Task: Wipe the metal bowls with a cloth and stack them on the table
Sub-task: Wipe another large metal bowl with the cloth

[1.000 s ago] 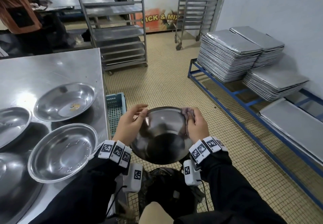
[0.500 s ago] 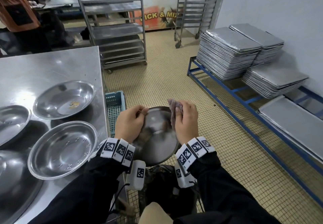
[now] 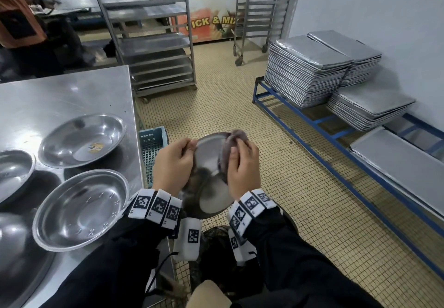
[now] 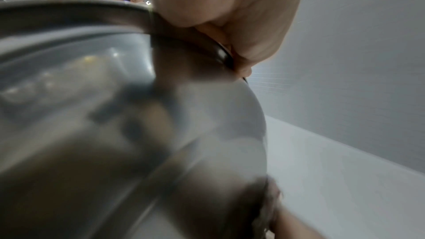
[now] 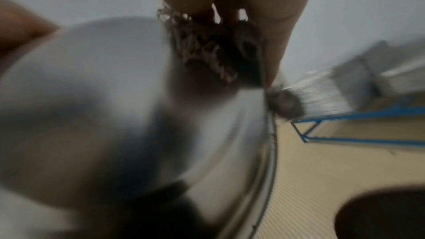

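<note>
I hold a metal bowl [image 3: 208, 175] in front of me over the floor, tilted on edge with its outer side toward me. My left hand [image 3: 174, 163] grips its left rim [image 4: 147, 15]. My right hand [image 3: 242, 166] presses a greyish-purple cloth [image 3: 230, 144] against the bowl's right side and rim. In the right wrist view the cloth [image 5: 214, 48] is bunched under the fingers on the blurred bowl [image 5: 115, 97]. On the steel table [image 3: 60, 96] to the left lie several more bowls, the nearest [image 3: 79, 209] by my left forearm, another [image 3: 83, 139] behind it.
A blue-green crate [image 3: 152, 149] stands on the floor beside the table's edge. Stacks of metal trays [image 3: 310, 69] rest on a blue low rack [image 3: 336, 134] on the right. Wheeled tray racks [image 3: 153, 43] stand behind. A person [image 3: 19, 19] works at the far left.
The bowl has turned more edge-on and my hands have come closer together. The right hand with the cloth has slid from the right rim inward across the bowl's outer side.
</note>
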A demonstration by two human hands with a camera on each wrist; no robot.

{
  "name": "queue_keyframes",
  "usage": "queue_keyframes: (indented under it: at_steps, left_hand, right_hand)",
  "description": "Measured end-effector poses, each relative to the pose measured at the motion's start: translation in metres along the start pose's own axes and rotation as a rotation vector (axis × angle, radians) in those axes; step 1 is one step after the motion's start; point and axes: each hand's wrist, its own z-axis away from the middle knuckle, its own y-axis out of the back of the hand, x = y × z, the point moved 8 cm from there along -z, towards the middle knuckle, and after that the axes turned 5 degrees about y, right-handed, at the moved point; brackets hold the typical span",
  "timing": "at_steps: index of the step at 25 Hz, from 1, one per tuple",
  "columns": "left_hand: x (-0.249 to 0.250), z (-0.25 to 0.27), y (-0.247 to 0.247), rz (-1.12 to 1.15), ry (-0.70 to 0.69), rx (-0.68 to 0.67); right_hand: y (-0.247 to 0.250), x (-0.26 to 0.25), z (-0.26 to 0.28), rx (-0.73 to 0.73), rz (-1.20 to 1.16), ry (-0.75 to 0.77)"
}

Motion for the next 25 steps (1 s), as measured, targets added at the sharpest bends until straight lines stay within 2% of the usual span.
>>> queue_keyframes:
  at_steps: [2, 3, 4, 8, 10, 13, 15, 17, 19, 20, 22, 25]
  left_hand:
    - [-0.003, -0.002, 0.004, 0.000, 0.024, 0.017]
    - [-0.003, -0.002, 0.004, -0.007, 0.026, 0.022]
    - [-0.003, -0.003, 0.005, -0.011, 0.027, 0.021]
    - [0.006, 0.000, -0.004, -0.005, -0.003, -0.003]
    - [0.016, 0.001, -0.006, -0.028, -0.050, 0.021]
    - [0.030, 0.002, 0.000, -0.116, -0.087, 0.078]
    - [0.033, 0.002, 0.005, -0.153, -0.099, 0.098]
    - [0.026, 0.002, 0.010, -0.119, -0.090, 0.103]
    - [0.011, 0.000, 0.012, -0.037, -0.062, 0.097]
    - [0.001, -0.001, 0.013, 0.024, -0.044, 0.093]
    - [-0.017, -0.002, 0.014, 0.136, -0.001, 0.080]
    - [-0.033, 0.001, 0.007, 0.149, 0.062, 0.030]
  right_hand:
    - [0.002, 0.035, 0.002, -0.063, -0.109, -0.278]
    - [0.005, 0.040, 0.005, -0.078, -0.110, -0.300]
    - [0.008, 0.036, 0.009, -0.087, -0.092, -0.247]
    - [0.002, -0.026, 0.016, -0.055, 0.069, 0.186]
    - [-0.006, -0.046, 0.014, 0.020, 0.198, 0.268]
    - [0.002, -0.042, 0.001, 0.179, 0.107, 0.132]
    - [0.010, -0.020, -0.010, 0.236, -0.063, -0.049]
    - [0.014, 0.014, -0.015, 0.207, -0.243, -0.307]
    - [0.012, 0.045, -0.011, 0.085, -0.430, -0.503]
    - [0.012, 0.054, -0.007, 0.023, -0.483, -0.530]
    - [0.017, 0.061, -0.003, -0.049, -0.453, -0.473]
    - [0.024, 0.066, -0.001, -0.024, -0.325, -0.369]
